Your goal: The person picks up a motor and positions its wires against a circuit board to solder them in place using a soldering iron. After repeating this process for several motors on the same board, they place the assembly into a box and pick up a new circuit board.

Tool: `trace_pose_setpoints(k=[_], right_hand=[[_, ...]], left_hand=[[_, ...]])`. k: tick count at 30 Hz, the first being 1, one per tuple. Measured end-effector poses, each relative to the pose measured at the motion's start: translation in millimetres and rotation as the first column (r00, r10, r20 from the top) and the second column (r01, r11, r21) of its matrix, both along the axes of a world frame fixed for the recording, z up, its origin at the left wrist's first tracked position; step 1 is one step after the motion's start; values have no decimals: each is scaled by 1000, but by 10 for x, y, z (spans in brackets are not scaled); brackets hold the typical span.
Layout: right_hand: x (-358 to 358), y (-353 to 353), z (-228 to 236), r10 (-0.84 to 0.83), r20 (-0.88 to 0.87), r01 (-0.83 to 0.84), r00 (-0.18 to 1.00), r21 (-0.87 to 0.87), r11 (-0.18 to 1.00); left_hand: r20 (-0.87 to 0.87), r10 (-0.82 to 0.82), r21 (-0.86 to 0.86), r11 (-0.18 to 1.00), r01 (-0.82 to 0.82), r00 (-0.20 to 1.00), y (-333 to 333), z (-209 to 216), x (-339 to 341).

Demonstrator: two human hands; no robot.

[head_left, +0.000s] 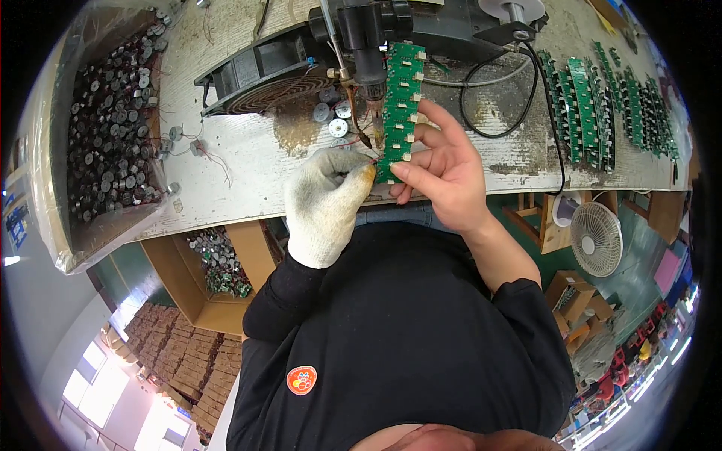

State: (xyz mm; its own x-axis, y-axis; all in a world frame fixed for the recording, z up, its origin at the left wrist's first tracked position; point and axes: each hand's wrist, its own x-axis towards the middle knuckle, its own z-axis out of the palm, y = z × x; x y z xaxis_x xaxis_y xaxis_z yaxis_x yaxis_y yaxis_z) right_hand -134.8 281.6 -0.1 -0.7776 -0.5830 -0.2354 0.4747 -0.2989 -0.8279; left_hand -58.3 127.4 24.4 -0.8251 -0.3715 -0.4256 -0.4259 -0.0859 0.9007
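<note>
My right hand (pixel 451 173), bare, grips a long green circuit board strip (pixel 402 98) near its lower end, thumb on the face and fingers behind. A row of small pale connectors runs along the strip, which stands nearly lengthwise away from me. My left hand (pixel 327 199) wears a white knitted glove with stained fingertips. Its thumb and finger are pinched together at the strip's lower left edge; what they hold is hidden. Just beyond the glove, a soldering head (pixel 370 90) with a thin feed tube points down beside the strip's left edge.
Small round motors (pixel 338 128) lie beyond my left hand, near a black fan (pixel 263 83). A plastic-lined box (pixel 64 244) of motors stands left; a cardboard box (pixel 244 248) sits below. Finished-looking green strips (pixel 583 105) lie right, past a black cable (pixel 538 90).
</note>
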Motion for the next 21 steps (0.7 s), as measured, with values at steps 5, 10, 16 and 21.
trace_pose_setpoints(k=[5, 10, 16, 21], right_hand=[[-29, 8, 20, 5, -9, -5, 1000, -11, 1000], [-28, 11, 15, 4, -15, -4, 1000, -9, 1000], [7, 9, -28, 2, -15, -2, 1000, 2, 1000], [8, 7, -18, 7, -10, -7, 1000, 5, 1000]], left_hand=[[-12, -8, -86, 996, 7, 1000, 23, 27, -27], [-28, -1, -65, 998, -1, 1000, 26, -3, -16], [-30, 23, -66, 998, -25, 999, 34, -45, 20], [-26, 25, -44, 999, -27, 999, 28, -39, 21]])
